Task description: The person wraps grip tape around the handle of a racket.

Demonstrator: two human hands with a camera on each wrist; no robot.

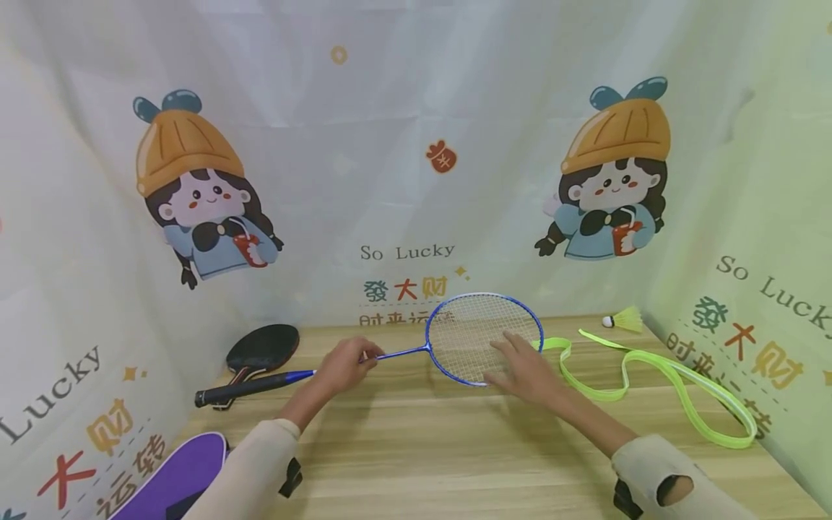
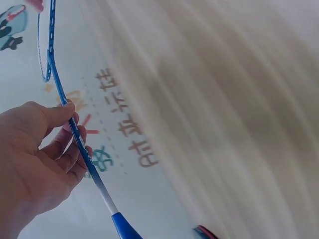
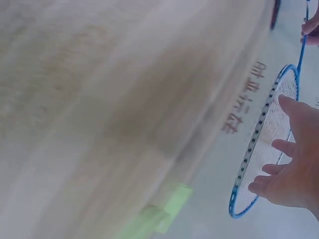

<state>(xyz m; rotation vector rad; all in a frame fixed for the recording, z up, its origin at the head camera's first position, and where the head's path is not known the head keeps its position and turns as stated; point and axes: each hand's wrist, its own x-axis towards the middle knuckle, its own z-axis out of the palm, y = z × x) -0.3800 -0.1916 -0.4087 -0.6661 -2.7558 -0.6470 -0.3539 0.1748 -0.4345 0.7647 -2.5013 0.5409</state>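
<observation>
One blue-framed oval badminton racket (image 1: pixel 458 343), pale-stringed, with a blue-and-white shaft and black grip, is above the wood-grain table (image 1: pixel 455 448); the left hand (image 1: pixel 343 365) pinches its shaft, the right hand (image 1: pixel 528 370) spreads fingers beside the strings.

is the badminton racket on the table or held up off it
Held up: the left hand grips the badminton racket by its shaft, and both wrist views show it against the backdrop.
</observation>
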